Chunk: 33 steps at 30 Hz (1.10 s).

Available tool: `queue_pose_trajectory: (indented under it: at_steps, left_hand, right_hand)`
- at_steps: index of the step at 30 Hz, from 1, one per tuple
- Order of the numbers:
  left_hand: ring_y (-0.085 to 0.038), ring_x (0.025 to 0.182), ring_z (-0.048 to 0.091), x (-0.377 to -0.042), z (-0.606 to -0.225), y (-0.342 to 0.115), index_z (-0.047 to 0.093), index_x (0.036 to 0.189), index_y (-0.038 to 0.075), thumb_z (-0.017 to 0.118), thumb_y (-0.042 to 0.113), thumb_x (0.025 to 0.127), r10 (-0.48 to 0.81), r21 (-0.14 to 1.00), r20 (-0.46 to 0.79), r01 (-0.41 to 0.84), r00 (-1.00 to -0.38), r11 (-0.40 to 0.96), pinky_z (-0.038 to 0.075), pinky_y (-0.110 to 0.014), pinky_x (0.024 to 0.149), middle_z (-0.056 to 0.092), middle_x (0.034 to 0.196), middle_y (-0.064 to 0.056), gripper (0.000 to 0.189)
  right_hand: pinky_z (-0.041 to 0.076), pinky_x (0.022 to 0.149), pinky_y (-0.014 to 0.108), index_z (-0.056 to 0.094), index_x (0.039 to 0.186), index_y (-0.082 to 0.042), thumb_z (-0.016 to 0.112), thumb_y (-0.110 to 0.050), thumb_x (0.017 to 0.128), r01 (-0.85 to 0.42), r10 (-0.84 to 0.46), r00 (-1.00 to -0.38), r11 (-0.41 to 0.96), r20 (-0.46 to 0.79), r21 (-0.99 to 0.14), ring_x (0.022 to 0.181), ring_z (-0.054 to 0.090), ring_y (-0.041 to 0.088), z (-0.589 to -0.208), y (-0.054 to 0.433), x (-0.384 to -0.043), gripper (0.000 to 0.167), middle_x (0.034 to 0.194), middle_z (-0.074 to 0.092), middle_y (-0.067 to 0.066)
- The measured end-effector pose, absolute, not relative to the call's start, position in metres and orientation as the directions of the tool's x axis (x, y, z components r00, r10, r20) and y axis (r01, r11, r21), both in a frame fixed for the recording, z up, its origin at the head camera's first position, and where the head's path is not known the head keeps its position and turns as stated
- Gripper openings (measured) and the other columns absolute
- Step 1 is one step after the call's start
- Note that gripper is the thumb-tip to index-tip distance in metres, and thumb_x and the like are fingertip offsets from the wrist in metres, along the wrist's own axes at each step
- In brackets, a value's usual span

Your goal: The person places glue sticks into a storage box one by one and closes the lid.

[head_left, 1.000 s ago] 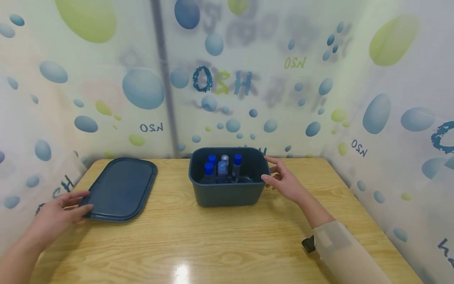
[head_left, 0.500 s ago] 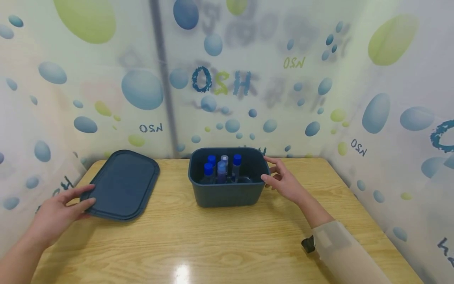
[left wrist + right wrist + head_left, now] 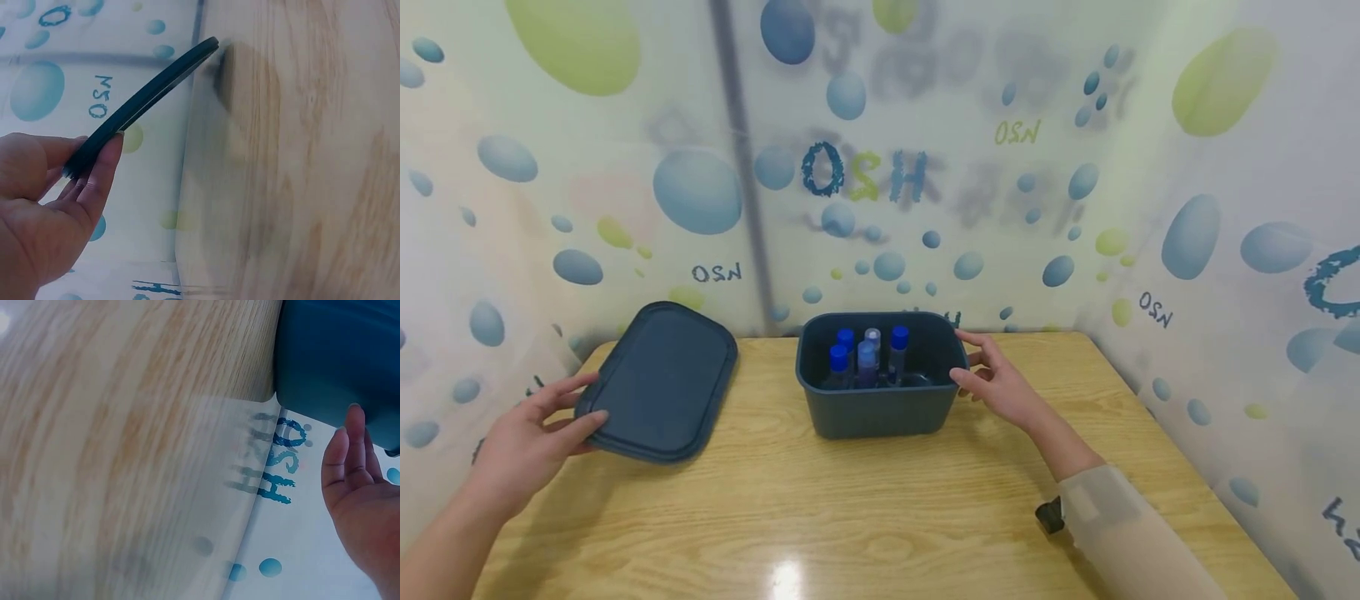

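My left hand pinches the near-left edge of a dark blue rectangular lid, thumb on top and fingers beneath. In the left wrist view the lid shows edge-on, tilted, its far end beside a shadow on the wood. A matching deep box stands at the back middle of the table. Several small clear tubes with blue caps stand inside it, bunched toward the left. My right hand rests against the box's right end, with thumb and forefinger at the rim. In the right wrist view, extended fingers touch the box wall.
The wood-grain table stretches in front of the box. A white curtain-like sheet printed with blue and green drops encloses the back and both sides. A small black object sits at the right sleeve's cuff.
My left hand has raised the lid and moved it slightly right, tilting its far edge up. The right hand stays at the box, and the box and tubes hold their places.
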<state>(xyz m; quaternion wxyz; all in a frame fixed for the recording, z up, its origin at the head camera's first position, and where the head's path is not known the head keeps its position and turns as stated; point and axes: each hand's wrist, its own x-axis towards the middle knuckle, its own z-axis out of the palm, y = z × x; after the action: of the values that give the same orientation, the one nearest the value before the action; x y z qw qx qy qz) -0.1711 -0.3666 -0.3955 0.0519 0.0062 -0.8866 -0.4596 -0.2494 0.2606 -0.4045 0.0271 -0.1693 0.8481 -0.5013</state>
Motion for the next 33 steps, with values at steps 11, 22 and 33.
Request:
queue_pose_trajectory:
  at_steps: [11,22,33]
  left_hand:
    - [0.030,0.091,0.054,-0.175,-0.379,-0.347,0.022,0.175,0.007,0.067,0.031,0.111,-0.083,0.816,0.093,0.028,-0.992,0.577,0.065,-0.026,0.075,0.037,0.158,-0.041,0.082]
    - [0.027,0.088,0.060,-0.183,-0.364,-0.323,0.031,0.174,0.010,0.070,0.035,0.110,-0.092,0.791,0.139,0.055,-0.986,0.609,0.063,-0.020,0.072,0.054,0.140,-0.028,0.079]
    - [-0.056,0.132,0.064,-0.197,-0.350,-0.295,0.040,0.172,0.018,0.065,0.034,0.112,-0.098,0.722,0.202,0.081,-0.974,0.687,0.059,-0.013,0.069,0.052,0.149,-0.036,0.067]
  right_hand:
    - [0.058,0.087,0.048,0.030,0.172,-0.026,0.062,-0.031,0.114,-0.259,-0.311,-0.942,0.434,0.126,-0.863,0.101,0.071,0.044,-0.407,0.261,-0.250,0.067,0.136,0.054,0.027]
    - [0.058,0.085,0.042,0.030,0.172,-0.027,0.062,-0.032,0.114,-0.259,-0.312,-0.942,0.435,0.125,-0.863,0.101,0.070,0.046,-0.406,0.261,-0.252,0.067,0.136,0.055,0.027]
    - [0.058,0.086,0.044,0.030,0.172,-0.026,0.062,-0.030,0.114,-0.257,-0.319,-0.940,0.429,0.121,-0.866,0.103,0.069,0.048,-0.405,0.261,-0.250,0.067,0.135,0.054,0.024]
